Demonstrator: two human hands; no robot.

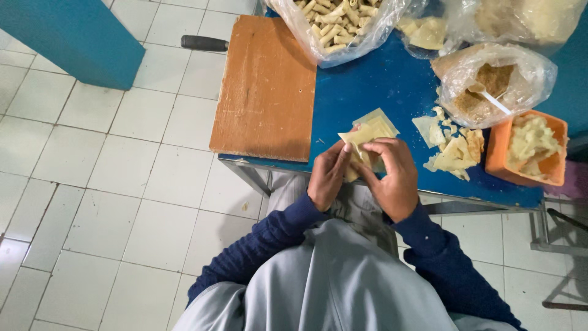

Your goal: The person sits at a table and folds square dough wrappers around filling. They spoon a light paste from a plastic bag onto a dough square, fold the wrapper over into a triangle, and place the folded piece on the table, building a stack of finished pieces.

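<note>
Both my hands meet at the near edge of a blue table [367, 92], folding a pale yellow pastry wrapper [370, 132]. My left hand [327, 175] pinches the wrapper's left side. On the right, my right hand [392, 175] curls its fingers over the sheet. The wrapper's far corner sticks out flat above my fingers. What lies inside the fold is hidden.
A wooden board [266, 86] overhangs the table's left side, with a black handle [204, 43] behind it. Plastic bags hold rolled pastries [337, 21] and brown filling with a white spoon [490, 92]. Loose wrappers [453, 147] and an orange tub [530, 147] sit right. White floor tiles spread left.
</note>
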